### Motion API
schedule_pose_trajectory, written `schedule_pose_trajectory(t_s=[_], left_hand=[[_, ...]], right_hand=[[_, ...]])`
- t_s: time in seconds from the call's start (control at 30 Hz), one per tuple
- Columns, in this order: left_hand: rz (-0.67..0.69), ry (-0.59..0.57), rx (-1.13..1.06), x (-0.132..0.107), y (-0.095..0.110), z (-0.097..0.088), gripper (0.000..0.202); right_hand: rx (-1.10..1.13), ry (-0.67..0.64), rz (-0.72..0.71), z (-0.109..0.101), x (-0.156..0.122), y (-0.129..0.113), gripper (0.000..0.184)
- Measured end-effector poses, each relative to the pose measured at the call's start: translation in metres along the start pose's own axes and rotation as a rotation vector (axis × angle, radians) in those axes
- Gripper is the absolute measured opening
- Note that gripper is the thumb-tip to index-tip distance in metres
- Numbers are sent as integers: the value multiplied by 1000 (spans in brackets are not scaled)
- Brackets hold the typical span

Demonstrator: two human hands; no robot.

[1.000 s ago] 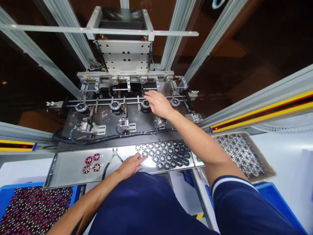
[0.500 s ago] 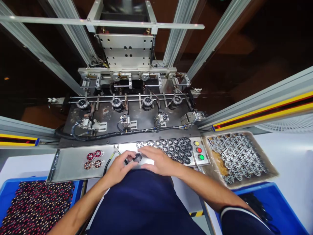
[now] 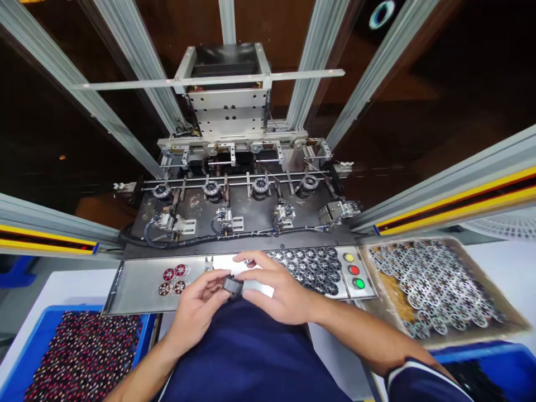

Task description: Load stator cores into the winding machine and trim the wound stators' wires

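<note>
A small dark round stator part (image 3: 233, 286) is pinched between both hands just above the steel shelf (image 3: 134, 285). My left hand (image 3: 196, 310) grips it from the left with curled fingers. My right hand (image 3: 274, 290) covers it from the right, fingers bent over it. Behind my right hand lie several bare dark stators (image 3: 312, 265) in rows on the shelf. Left of my hands sit several red-wound stators (image 3: 172, 280) and a pair of cutters (image 3: 208, 262), partly hidden.
The winding machine (image 3: 238, 195) with its row of spindle stations stands behind the shelf. Yellow, red and green buttons (image 3: 354, 271) sit at the shelf's right end. A cardboard tray of silvery stators (image 3: 435, 285) is at right, a blue bin of wound stators (image 3: 79, 352) at lower left.
My right hand came back from the machine's spindle to the shelf and joined my left hand, which lifted a stator off the shelf. The view has shifted slightly left.
</note>
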State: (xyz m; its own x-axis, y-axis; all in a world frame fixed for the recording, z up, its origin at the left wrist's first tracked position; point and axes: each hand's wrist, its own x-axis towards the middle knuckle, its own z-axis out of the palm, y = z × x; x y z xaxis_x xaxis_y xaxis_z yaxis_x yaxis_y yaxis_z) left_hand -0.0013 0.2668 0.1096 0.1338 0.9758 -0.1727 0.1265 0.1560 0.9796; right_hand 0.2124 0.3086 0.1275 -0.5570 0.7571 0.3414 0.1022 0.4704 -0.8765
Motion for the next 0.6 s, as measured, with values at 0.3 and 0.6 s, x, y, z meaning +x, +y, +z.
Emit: schedule_pose_trajectory(t_s=[0.3,0.6], left_hand=[[281,-143,493,-9,13,-17,30],[-64,58,243,0,6,-60,54]], right_hand=[[469,-522,109,-22,20,10,21],[-170,-460,145,-113,53,24,24]])
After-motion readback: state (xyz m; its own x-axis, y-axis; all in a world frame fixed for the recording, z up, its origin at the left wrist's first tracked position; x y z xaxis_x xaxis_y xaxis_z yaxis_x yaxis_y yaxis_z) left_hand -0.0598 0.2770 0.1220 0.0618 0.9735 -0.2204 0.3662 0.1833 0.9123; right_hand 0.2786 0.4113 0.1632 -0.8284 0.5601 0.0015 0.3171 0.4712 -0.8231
